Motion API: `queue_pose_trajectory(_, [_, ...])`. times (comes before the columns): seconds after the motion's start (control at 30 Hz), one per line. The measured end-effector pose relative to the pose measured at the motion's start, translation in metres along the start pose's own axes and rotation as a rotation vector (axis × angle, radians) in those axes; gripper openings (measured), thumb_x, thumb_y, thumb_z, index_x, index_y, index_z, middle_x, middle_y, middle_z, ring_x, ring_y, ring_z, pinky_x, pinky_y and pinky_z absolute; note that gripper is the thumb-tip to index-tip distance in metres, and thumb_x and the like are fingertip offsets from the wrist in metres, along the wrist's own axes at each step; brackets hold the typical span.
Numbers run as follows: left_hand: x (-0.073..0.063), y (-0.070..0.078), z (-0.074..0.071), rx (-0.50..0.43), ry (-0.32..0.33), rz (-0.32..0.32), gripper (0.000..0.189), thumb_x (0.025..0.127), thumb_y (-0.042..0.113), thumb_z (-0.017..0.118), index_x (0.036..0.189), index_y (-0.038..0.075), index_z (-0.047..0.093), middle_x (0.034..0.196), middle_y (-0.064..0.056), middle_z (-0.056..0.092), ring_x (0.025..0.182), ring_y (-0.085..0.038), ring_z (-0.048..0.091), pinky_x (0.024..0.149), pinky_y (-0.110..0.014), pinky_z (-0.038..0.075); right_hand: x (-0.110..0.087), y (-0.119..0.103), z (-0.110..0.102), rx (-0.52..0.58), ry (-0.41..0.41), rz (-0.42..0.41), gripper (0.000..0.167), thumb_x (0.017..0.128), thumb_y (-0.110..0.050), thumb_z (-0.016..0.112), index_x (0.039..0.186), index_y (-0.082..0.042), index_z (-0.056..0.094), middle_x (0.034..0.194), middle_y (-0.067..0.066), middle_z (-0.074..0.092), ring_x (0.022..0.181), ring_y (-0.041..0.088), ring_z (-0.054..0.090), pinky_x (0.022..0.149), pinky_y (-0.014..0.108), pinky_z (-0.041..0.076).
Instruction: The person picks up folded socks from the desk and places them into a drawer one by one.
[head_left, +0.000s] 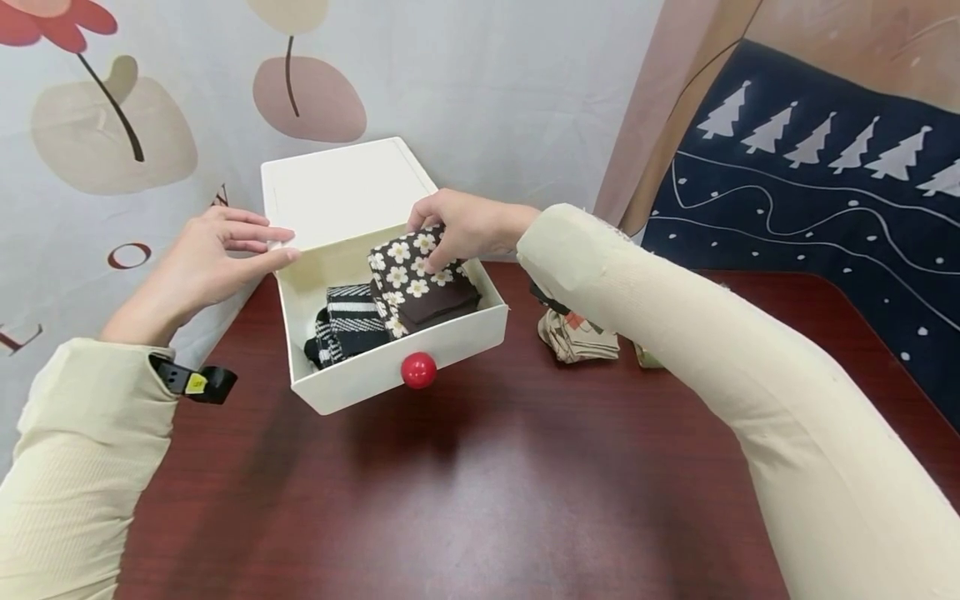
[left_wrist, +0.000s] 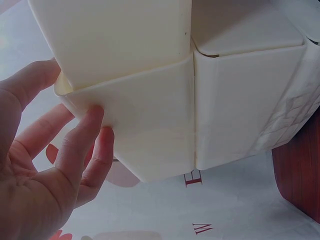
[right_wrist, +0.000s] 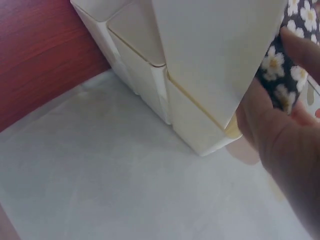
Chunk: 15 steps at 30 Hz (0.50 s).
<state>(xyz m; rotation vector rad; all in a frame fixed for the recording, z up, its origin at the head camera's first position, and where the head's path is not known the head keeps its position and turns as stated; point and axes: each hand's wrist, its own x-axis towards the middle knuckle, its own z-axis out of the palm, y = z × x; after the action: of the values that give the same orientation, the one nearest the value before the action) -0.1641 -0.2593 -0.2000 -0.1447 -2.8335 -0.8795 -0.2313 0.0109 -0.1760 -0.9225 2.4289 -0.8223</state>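
Observation:
A white drawer (head_left: pixel 360 385) with a round red knob (head_left: pixel 418 370) stands pulled out from a white cabinet (head_left: pixel 345 192). My right hand (head_left: pixel 476 225) pinches folded socks (head_left: pixel 420 287) with a white daisy print and a dark brown part, at the drawer's right side; the right wrist view shows the daisy cloth (right_wrist: pixel 274 65) between thumb and fingers. Left of them in the drawer lie black-and-white patterned socks (head_left: pixel 356 321). With fingers extended, my left hand (head_left: pixel 217 258) touches the cabinet's left front edge; its fingertips rest against the white side wall (left_wrist: pixel 145 120) in the left wrist view.
On the dark red table (head_left: pixel 525 500), a folded beige cloth bundle (head_left: pixel 581 337) lies to the right of the drawer. A greenish item (head_left: pixel 647 358) beside it is mostly hidden by my right sleeve. Behind the cabinet hangs a printed white curtain (head_left: pixel 487 92).

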Motion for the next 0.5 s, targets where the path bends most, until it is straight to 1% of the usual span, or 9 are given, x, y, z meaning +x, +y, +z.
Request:
queue_pose_trajectory(0.07, [-0.0001, 0.0, 0.0002, 0.001, -0.001, 0.002, 0.051, 0.08, 0.038, 0.063, 0.116, 0.001, 0.058, 0.118, -0.014, 0.038, 0.094, -0.026, 0.048, 0.067, -0.02, 0.035, 0.0, -0.0015, 0.0024, -0.051, 0.031, 0.003, 0.038, 0.075, -0.001, 0.068, 0.109, -0.008, 0.052, 0.116, 0.008, 0.051, 0.103, 0.016, 0.046, 0.08, 0.023, 0.042])
queue_pose_trajectory(0.17, [-0.0002, -0.0004, 0.0004, -0.004, -0.003, -0.001, 0.052, 0.08, 0.038, 0.063, 0.116, 0.001, 0.058, 0.119, -0.014, 0.037, 0.095, -0.03, 0.048, 0.067, -0.018, 0.035, 0.0005, -0.0046, 0.005, -0.16, 0.069, 0.003, 0.037, 0.075, -0.003, 0.068, 0.109, -0.01, 0.053, 0.118, 0.008, 0.053, 0.109, 0.017, 0.044, 0.081, 0.024, 0.041])
queue_pose_trajectory(0.27, [-0.0003, -0.0002, 0.0005, -0.007, 0.002, 0.0, 0.052, 0.08, 0.037, 0.064, 0.116, 0.0, 0.058, 0.118, -0.014, 0.037, 0.094, -0.029, 0.048, 0.065, -0.014, 0.035, 0.0017, -0.0073, 0.006, -0.229, 0.103, -0.011, 0.036, 0.075, -0.004, 0.068, 0.108, -0.01, 0.054, 0.116, 0.009, 0.054, 0.11, 0.018, 0.045, 0.082, 0.025, 0.04])
queue_pose_trajectory(0.4, [-0.0003, -0.0002, 0.0004, -0.019, 0.001, 0.011, 0.051, 0.08, 0.036, 0.064, 0.116, -0.001, 0.058, 0.118, -0.015, 0.037, 0.096, -0.032, 0.048, 0.065, -0.013, 0.034, 0.003, -0.0088, 0.0064, -0.255, 0.138, -0.009, 0.033, 0.075, -0.007, 0.068, 0.106, -0.01, 0.056, 0.111, 0.008, 0.056, 0.106, 0.019, 0.047, 0.082, 0.026, 0.039])
queue_pose_trajectory(0.5, [-0.0002, 0.0, 0.0005, -0.021, 0.002, 0.011, 0.051, 0.08, 0.035, 0.064, 0.116, 0.0, 0.058, 0.118, -0.015, 0.037, 0.095, -0.029, 0.049, 0.065, -0.013, 0.034, 0.0034, -0.009, 0.006, -0.258, 0.157, 0.003, 0.032, 0.075, -0.009, 0.068, 0.105, -0.011, 0.057, 0.109, 0.006, 0.056, 0.103, 0.017, 0.048, 0.081, 0.025, 0.039])
